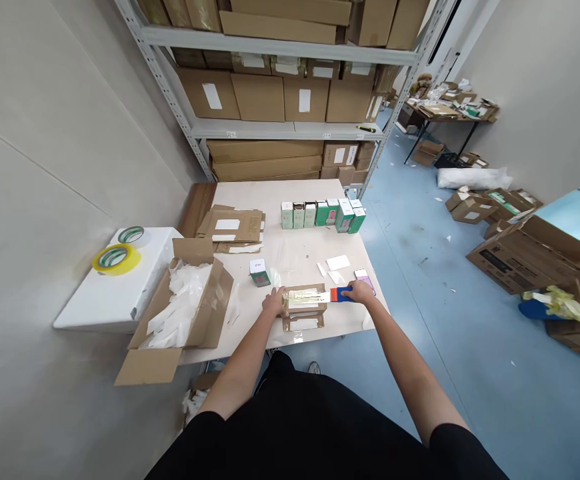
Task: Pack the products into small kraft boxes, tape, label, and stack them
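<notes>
A small brown cardboard box (304, 308) sits near the front edge of the pale table (290, 200), with shiny clear tape along its top. My left hand (274, 301) presses against the box's left end, fingers curled on it. My right hand (359, 291) is closed round a red and blue tape dispenser (340, 295) at the box's right end. A small green and white carton (259, 272) stands just behind my left hand.
A row of several green and white cartons (323, 214) lines the table's back. Flattened cardboard (231, 225) lies at back left; an open box of white plastic bags (180, 307) hangs off the left edge. Tape rolls (115, 259) sit on a white stand. Shelving with brown boxes (280, 93) stands behind; boxes (530, 253) litter the blue floor.
</notes>
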Action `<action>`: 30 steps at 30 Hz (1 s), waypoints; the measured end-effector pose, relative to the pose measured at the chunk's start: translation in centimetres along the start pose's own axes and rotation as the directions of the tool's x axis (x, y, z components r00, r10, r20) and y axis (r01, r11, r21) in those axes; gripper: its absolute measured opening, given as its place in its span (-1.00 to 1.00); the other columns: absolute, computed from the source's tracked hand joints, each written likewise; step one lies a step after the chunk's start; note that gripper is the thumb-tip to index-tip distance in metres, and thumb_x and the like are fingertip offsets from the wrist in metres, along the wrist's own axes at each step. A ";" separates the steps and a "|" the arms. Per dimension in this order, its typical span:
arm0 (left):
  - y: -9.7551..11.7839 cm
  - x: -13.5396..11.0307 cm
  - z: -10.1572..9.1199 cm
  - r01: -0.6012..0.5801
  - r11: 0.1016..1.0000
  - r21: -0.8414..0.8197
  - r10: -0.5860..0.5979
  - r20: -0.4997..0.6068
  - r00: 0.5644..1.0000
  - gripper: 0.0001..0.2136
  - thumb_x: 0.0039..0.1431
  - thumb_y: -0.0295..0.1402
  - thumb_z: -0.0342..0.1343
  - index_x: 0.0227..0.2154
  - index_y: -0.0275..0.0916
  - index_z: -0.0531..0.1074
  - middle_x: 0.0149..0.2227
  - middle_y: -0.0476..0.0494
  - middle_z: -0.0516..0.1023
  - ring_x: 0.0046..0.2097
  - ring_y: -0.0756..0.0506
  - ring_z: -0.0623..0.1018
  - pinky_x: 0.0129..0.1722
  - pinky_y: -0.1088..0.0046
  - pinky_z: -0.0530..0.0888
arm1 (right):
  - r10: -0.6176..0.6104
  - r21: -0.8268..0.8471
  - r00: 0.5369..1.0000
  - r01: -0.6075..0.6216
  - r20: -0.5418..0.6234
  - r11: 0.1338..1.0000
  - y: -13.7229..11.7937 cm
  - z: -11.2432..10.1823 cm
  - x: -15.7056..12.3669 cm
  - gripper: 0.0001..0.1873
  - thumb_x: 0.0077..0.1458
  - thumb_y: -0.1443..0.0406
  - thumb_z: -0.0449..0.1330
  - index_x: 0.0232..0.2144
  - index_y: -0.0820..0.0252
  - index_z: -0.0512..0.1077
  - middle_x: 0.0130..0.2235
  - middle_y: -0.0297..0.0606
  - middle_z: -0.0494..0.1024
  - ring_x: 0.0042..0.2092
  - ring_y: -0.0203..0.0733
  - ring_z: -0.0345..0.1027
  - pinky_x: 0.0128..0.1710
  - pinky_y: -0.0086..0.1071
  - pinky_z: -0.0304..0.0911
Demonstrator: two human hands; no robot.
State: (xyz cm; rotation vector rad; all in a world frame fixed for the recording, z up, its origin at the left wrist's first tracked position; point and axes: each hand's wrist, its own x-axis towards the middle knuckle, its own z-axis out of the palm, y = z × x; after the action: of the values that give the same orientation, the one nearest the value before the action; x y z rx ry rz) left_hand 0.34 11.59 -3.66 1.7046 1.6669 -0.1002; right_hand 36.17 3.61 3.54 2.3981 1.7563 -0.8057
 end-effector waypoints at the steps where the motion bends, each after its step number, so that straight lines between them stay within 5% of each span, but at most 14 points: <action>1: 0.6 0.0 0.1 -0.019 0.995 0.096 0.018 0.008 1.000 0.05 -0.60 -0.45 0.55 0.17 -0.01 0.35 0.42 -0.36 0.17 0.34 -0.52 0.28 0.13 0.11 0.37 | 0.000 -0.003 1.000 0.000 0.001 1.000 -0.2 0.2 0.0 -0.53 0.10 0.00 0.34 -0.07 0.16 0.62 -0.09 -0.01 0.67 -0.04 0.12 0.54 -0.19 -0.29 0.32; 4: 2.0 -0.1 0.4 -0.097 0.951 0.295 0.086 0.050 0.995 0.06 -0.53 -0.51 0.53 0.22 -0.08 0.29 0.46 -0.41 0.03 0.40 -0.54 0.13 0.16 0.04 0.36 | 0.007 0.002 1.000 -0.007 -0.005 1.000 -0.4 0.5 -0.3 -0.52 0.12 -0.02 0.32 -0.05 0.18 0.61 -0.07 0.00 0.66 -0.03 0.10 0.54 -0.19 -0.32 0.32; 10: 3.2 0.0 0.5 -0.186 0.881 0.434 0.121 0.173 0.977 0.29 -0.43 -0.50 0.48 0.44 0.04 -0.05 0.42 -0.38 0.13 0.38 -0.50 0.19 0.19 0.03 0.35 | 0.062 0.041 0.998 -0.062 0.001 0.997 -0.5 0.3 -1.1 -0.50 0.14 -0.03 0.31 -0.01 0.17 0.58 -0.07 -0.06 0.66 -0.05 0.01 0.54 -0.20 -0.38 0.30; 14: 4.8 0.3 1.4 -0.203 0.861 0.467 0.138 0.170 0.976 0.20 -0.31 -0.35 0.51 0.44 -0.06 -0.01 0.49 -0.43 -0.07 0.48 -0.54 -0.13 0.34 -0.18 0.05 | 0.067 0.037 0.998 -0.067 -0.005 0.997 -0.7 0.2 -1.2 -0.51 0.13 -0.03 0.32 -0.03 0.16 0.59 -0.08 -0.07 0.66 -0.06 0.00 0.54 -0.21 -0.38 0.30; 18: 6.6 0.7 2.4 -0.217 0.860 0.462 0.145 0.187 0.972 0.32 -0.45 -0.24 0.59 0.44 -0.22 0.00 0.47 -0.59 -0.08 0.47 -0.60 -0.11 0.38 -0.27 -0.21 | 0.060 0.014 0.998 -0.060 -0.019 0.998 -0.9 0.2 -1.0 -0.53 0.12 -0.02 0.33 -0.05 0.14 0.60 -0.06 -0.08 0.66 -0.04 0.01 0.54 -0.22 -0.39 0.29; 22: 7.6 0.7 3.1 -0.233 0.861 0.453 0.170 0.175 0.970 0.33 -0.44 -0.25 0.60 0.46 -0.08 -0.02 0.41 -0.58 0.10 0.43 -0.64 0.01 0.35 -0.26 -0.05 | 0.057 -0.002 0.998 -0.057 -0.012 0.998 -1.1 0.1 -0.8 -0.51 0.11 -0.04 0.34 -0.05 0.15 0.60 -0.07 -0.07 0.67 -0.04 0.02 0.54 -0.22 -0.38 0.29; 30: 9.5 0.6 5.7 -0.286 0.905 0.315 0.232 0.197 0.953 0.19 -0.21 -0.38 0.49 0.48 -0.04 -0.09 0.49 -0.41 -0.06 0.48 -0.55 -0.15 0.32 -0.10 0.19 | 0.057 -0.040 0.998 -0.058 -0.020 0.998 -1.2 0.3 -0.4 -0.55 0.13 -0.01 0.33 -0.06 0.15 0.60 -0.06 -0.07 0.66 -0.04 0.02 0.53 -0.23 -0.38 0.29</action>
State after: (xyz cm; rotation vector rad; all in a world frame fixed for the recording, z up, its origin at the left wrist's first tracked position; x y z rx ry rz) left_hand 11.29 10.06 -3.93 2.1055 1.3486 -0.4044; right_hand 34.86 3.62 3.75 2.4258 1.6854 -0.7354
